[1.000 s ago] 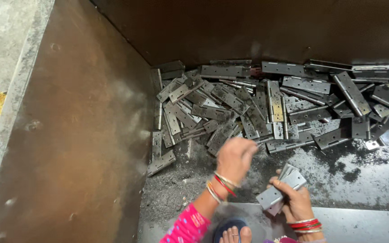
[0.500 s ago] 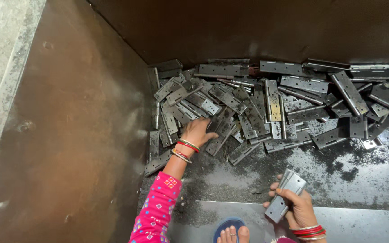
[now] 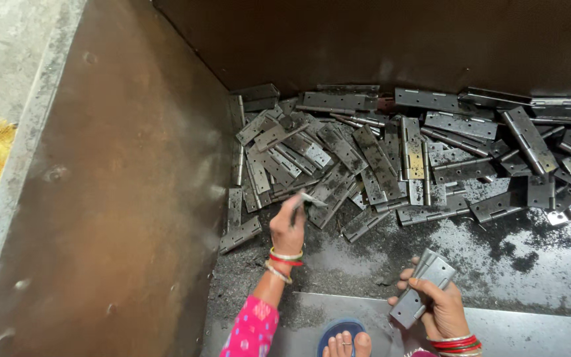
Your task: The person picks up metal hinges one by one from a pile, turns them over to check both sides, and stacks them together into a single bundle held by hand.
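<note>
One grey hinge [image 3: 308,199] pinched in the left hand [image 3: 287,228], lifted just clear of the near edge of the hinge pile [image 3: 404,152] heaped against the far wall of the bin [image 3: 100,198]. Stack of hinges [image 3: 423,287] clamped in the right hand [image 3: 441,311], near right, above the dusty floor [image 3: 530,264]. Sandalled foot [image 3: 345,340] at the near edge.
</note>
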